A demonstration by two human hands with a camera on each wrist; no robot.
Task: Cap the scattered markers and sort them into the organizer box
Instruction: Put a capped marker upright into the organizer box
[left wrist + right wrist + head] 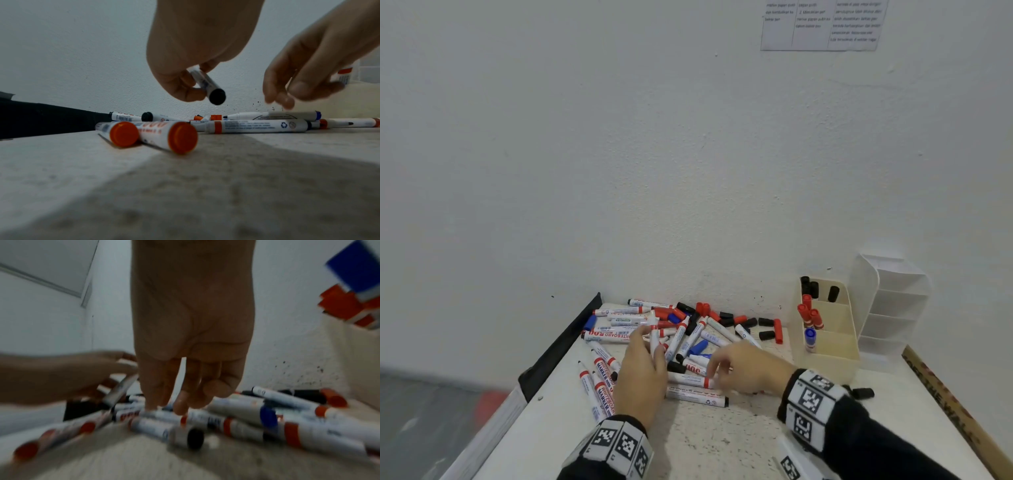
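Note:
Many white whiteboard markers (688,337) and loose red, black and blue caps (767,334) lie in a pile against the wall. My left hand (654,342) pinches one white marker (207,86) with a black end and holds it tilted above the pile. To its right, my right hand (717,366) hangs over the pile with loosely bent fingers (180,404) that touch the lying markers and hold nothing. The cream organizer box (835,363) stands at the right, with black, red and blue capped markers upright in separate compartments.
A white tiered organizer (890,298) stands behind the cream box. One black cap (863,393) lies alone near my right wrist. A wooden ruler (955,411) runs along the right edge. A black strip (565,346) borders the table's left edge.

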